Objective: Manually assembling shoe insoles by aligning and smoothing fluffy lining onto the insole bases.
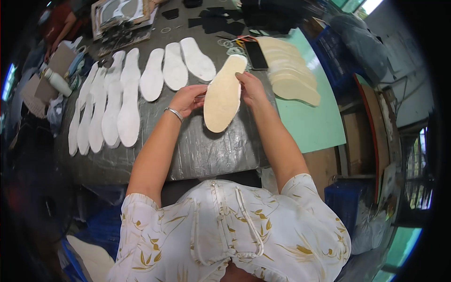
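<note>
A cream shoe insole (221, 101) with a white fuzzy edge is held up over the table, its toe end toward me. My left hand (189, 99) grips its left edge, fingers partly hidden behind it. On the other side my right hand (252, 88) pinches the upper right edge, thumb on top. Left of the hands, white insoles (129, 101) lie in overlapping rows, with three more (174, 66) spread beside them. To the right, a fanned stack of cream insoles (291, 70) rests on a pale green sheet (312, 127).
A dark plastic-covered table (211, 157) lies under everything. Near the far side are a phone (256, 55), scissors (240, 37), rings (232, 50) and black cut pieces (218, 21). A white bottle (58, 82) stands far left; blue crates (345, 197) flank the table. Another person (61, 23) is at the far left.
</note>
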`<state>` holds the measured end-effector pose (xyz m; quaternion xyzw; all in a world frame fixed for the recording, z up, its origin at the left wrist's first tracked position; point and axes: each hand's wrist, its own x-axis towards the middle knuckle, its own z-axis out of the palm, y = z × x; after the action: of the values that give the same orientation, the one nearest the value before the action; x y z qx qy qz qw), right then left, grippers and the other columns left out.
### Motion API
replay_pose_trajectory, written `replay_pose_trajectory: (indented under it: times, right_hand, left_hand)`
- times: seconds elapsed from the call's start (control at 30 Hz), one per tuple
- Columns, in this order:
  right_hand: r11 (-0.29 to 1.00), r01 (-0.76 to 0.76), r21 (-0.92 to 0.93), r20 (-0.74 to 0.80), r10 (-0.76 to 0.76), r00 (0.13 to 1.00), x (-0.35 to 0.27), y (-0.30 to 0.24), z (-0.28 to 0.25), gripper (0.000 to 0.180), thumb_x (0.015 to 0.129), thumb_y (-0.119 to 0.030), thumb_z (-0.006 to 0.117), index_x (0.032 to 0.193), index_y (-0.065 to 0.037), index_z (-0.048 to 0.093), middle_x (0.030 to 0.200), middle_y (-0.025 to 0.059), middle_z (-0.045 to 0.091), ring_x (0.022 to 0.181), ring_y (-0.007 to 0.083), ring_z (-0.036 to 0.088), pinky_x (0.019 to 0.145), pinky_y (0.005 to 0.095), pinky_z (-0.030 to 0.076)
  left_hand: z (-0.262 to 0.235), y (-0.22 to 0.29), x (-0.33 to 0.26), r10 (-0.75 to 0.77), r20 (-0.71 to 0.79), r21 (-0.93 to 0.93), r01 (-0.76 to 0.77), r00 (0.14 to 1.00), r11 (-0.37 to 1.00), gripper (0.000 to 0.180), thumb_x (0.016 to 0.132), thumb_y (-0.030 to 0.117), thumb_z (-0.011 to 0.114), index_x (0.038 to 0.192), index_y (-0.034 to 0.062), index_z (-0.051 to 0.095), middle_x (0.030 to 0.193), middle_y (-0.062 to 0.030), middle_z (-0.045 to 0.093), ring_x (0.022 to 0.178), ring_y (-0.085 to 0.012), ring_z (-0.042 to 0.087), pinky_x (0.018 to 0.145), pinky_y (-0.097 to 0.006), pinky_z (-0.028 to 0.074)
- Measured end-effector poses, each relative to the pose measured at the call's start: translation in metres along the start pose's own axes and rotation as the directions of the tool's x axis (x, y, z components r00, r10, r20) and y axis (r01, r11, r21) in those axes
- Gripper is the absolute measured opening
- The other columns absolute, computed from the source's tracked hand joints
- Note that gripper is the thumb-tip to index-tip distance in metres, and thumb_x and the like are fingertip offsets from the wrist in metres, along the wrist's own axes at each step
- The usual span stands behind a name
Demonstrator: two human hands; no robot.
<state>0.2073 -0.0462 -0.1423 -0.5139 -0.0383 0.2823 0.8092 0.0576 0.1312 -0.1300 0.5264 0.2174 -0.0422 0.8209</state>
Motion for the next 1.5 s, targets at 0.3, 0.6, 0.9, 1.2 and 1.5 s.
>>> replay_pose_trajectory:
  times: [0.3,0.6,0.9,1.2,1.5]
  right_hand:
    - [0.996,-0.001,0.086,0.080,-0.006,0.997,-0.007,-0.016,-0.015,0.061,0.086,-0.014,0.066,0.140,0.000,0.040,0.103,0.0081,0.063,0.089,0.0186,0.064,0.069,0.0343,0.052]
    - [0.994,-0.083,-0.066,0.243,0.096,0.965,-0.014,-0.036,0.019,0.074,0.085,-0.015,0.066,0.148,-0.003,0.029,0.116,0.0095,0.060,0.097,0.0240,0.061,0.077,0.0422,0.054]
    - [0.955,-0.103,-0.277,0.118,0.140,0.983,0.007,-0.026,0.039,0.065,0.078,-0.012,0.067,0.139,-0.008,0.045,0.108,0.0065,0.064,0.091,0.0172,0.064,0.070,0.0361,0.053]
    - [0.984,-0.100,-0.148,0.243,0.134,0.961,-0.008,-0.042,0.040,0.108,0.062,0.008,0.060,0.155,-0.006,0.006,0.148,0.0163,0.041,0.086,0.0144,0.058,0.071,0.0326,0.046]
    - [0.988,-0.150,-0.037,0.183,0.155,0.971,-0.009,-0.035,0.053,0.086,0.080,-0.010,0.062,0.153,-0.009,0.018,0.126,0.0092,0.056,0.089,0.0154,0.059,0.068,0.0306,0.048]
  left_hand:
    - [0.006,-0.020,0.018,0.086,0.063,0.016,-0.087,0.994,0.996,0.019,0.092,0.023,0.064,0.101,0.0069,0.070,0.087,0.0036,0.067,0.074,-0.0049,0.057,0.061,-0.019,0.043]
    - [-0.012,-0.006,0.029,0.173,-0.023,-0.272,-0.173,0.985,0.947,0.020,0.096,0.014,0.054,0.103,-0.0018,0.064,0.087,-0.0017,0.065,0.074,-0.0079,0.060,0.066,-0.023,0.051]
    - [-0.029,-0.017,0.029,0.218,-0.036,-0.346,-0.217,0.975,0.913,0.014,0.093,0.008,0.055,0.089,-0.0030,0.064,0.082,-0.0081,0.067,0.069,-0.0140,0.065,0.059,-0.026,0.053]
    - [0.016,0.023,0.018,0.220,-0.237,-0.400,-0.301,0.946,0.866,0.011,0.089,0.004,0.057,0.086,-0.0046,0.063,0.082,-0.0100,0.066,0.069,-0.0179,0.065,0.062,-0.030,0.055]
    - [-0.013,0.014,0.032,0.246,-0.276,-0.365,-0.338,0.929,0.867,0.017,0.088,0.003,0.059,0.096,-0.0112,0.062,0.092,-0.0154,0.068,0.077,-0.0236,0.069,0.067,-0.033,0.058]
